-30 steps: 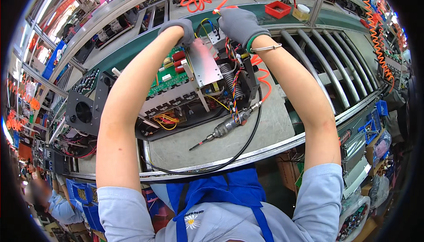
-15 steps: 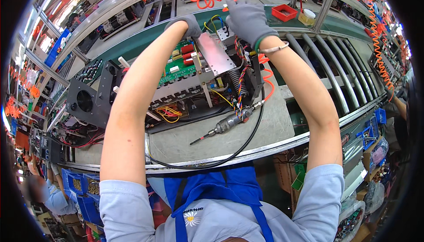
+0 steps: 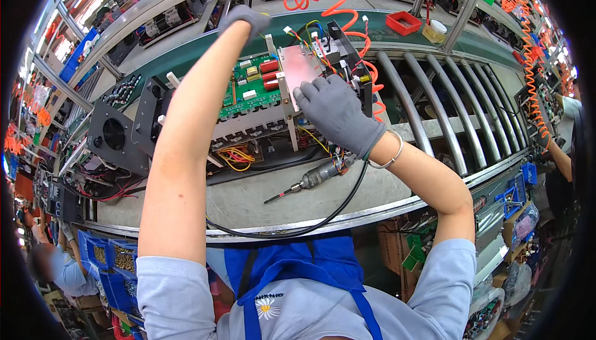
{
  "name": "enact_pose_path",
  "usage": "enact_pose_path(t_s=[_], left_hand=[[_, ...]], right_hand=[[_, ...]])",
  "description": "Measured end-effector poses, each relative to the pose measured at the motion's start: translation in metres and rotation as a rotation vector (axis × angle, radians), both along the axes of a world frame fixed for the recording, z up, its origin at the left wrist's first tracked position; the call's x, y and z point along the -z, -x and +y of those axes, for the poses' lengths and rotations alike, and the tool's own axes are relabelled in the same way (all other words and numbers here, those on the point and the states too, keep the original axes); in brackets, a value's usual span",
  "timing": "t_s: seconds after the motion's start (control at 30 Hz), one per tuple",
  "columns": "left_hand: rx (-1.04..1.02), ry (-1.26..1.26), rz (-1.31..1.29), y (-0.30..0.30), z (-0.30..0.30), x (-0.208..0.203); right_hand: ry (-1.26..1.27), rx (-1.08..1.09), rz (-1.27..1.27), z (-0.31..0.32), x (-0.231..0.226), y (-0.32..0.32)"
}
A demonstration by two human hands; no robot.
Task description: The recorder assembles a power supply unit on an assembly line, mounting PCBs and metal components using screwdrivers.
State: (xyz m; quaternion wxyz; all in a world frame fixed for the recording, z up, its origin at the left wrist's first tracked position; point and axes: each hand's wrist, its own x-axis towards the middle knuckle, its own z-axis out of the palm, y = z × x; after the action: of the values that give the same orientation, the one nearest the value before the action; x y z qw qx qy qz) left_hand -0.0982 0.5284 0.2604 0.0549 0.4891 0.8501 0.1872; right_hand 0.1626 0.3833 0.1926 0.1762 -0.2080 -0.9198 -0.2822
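Observation:
My right hand [image 3: 338, 115], in a grey glove, has bent fingers at the near right part of a shiny flat metal plate [image 3: 297, 67] and appears to grip it; the thumb contact is partly hidden. The plate sits upon an open electronic unit, beside its green circuit board [image 3: 249, 85] with red components [image 3: 269, 76]. My left hand [image 3: 244, 20], gloved too, is raised behind the unit's far edge; its fingers are blurred and mostly hidden by the wrist. Coloured wires [image 3: 316, 39] with white connectors stand up at the plate's far right. A pneumatic screwdriver [image 3: 313, 177] lies on the bench in front.
A black cable [image 3: 335, 213] loops along the bench edge. Metal rollers [image 3: 434, 104] run to the right. An orange coiled hose [image 3: 351, 14] hangs down behind the unit. Beyond stand a red tray [image 3: 403, 22] and a white jar [image 3: 434, 31]. A black fan housing [image 3: 115, 134] is at left.
My right hand has come down from beyond the unit to the plate's near part. My left hand has moved away and up from beside the plate. The wires at the far right now stand exposed.

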Motion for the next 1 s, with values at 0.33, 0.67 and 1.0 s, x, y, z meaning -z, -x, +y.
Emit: enact_pose_path(t_s=[0.33, 0.67, 1.0], left_hand=[[0.593, -0.284, -0.123, 0.013, -0.111, -0.045], [0.656, -0.226, 0.123, -0.139, -0.31, 0.182], [0.599, -0.191, -0.149, -0.158, -0.293, 0.233]], right_hand=[[0.164, -0.052, 0.133, 0.0, -0.007, -0.008], [1.009, 0.039, 1.266, -0.129, 0.075, -0.088], [2.137, 0.051, 1.591, -0.164, 0.178, -0.072]])
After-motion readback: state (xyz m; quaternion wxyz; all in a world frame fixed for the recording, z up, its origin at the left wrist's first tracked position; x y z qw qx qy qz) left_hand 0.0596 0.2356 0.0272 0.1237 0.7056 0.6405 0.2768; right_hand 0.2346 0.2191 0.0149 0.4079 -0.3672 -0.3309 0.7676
